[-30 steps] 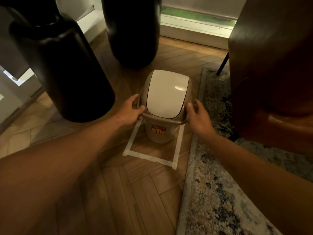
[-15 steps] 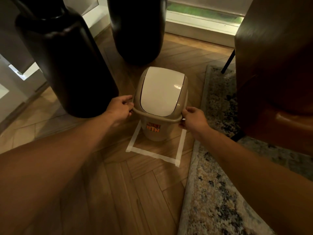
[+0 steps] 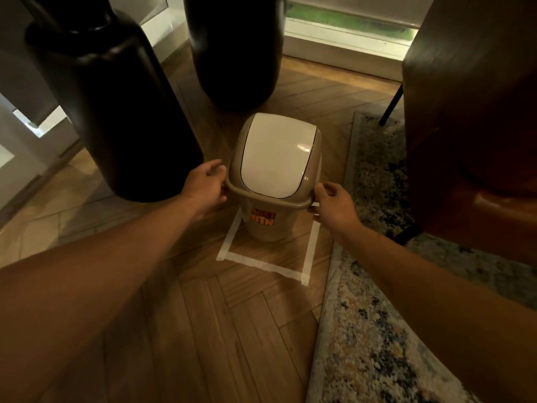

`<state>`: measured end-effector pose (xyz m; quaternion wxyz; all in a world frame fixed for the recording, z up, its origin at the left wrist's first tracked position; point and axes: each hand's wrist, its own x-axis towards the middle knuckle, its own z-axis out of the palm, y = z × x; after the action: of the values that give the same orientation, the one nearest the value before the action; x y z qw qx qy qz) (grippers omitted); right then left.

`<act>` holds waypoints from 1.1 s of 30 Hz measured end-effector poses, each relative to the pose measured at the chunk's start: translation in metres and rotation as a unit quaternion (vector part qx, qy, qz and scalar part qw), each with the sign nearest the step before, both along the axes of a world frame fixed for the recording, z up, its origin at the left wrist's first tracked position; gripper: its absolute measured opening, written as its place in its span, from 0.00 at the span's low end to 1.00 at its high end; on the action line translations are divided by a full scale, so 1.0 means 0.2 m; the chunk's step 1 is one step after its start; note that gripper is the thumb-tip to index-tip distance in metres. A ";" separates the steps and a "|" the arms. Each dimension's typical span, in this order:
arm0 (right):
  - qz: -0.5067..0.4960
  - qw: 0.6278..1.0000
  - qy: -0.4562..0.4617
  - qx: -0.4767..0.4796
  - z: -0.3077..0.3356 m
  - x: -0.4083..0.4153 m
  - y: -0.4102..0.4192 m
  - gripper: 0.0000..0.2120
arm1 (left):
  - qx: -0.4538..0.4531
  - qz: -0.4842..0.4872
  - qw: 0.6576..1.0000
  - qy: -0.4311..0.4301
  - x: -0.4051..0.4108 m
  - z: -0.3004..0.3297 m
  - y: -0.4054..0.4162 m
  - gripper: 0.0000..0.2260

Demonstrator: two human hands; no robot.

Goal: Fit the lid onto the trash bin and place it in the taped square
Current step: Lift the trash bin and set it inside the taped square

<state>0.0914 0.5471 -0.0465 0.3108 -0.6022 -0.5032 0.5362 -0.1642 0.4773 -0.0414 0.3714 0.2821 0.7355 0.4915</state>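
The room is dim and warm-toned, almost amber. The brightest patch sits along the window strip [image 3: 345, 27] at the top, where pale daylight comes in low and washes the sill. A small glare spot shines on the white flap of the lid [image 3: 276, 158], upper right. The two tall dark vases [image 3: 116, 112] swallow the light and show only faint sheen on their shoulders. The forearms near the bottom edge loom large and soft, stretched by the wide lens. Straight floorboards [image 3: 203, 330] bow toward the corners. The rug [image 3: 377, 330] looks grainy and slightly smeared.
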 end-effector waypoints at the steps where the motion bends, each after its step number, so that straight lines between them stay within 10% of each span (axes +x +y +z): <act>1: 0.006 0.999 -0.029 0.030 0.00 0.00 -0.01 0.25 | 0.004 -0.008 0.999 0.032 0.00 0.00 0.00 0.20; 7: 0.075 0.987 -0.043 0.133 -0.04 -0.01 -0.09 0.34 | 0.032 -0.109 0.980 0.163 0.04 -0.03 -0.03 0.30; 33: 0.074 0.990 0.016 0.119 -0.10 0.13 -0.23 0.35 | 0.084 -0.139 0.978 0.133 0.14 -0.17 -0.12 0.30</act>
<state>0.1180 0.5012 -0.0664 0.3478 -0.5129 -0.6017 0.5038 -0.1353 0.4524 -0.0754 0.3100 0.4742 0.6880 0.4536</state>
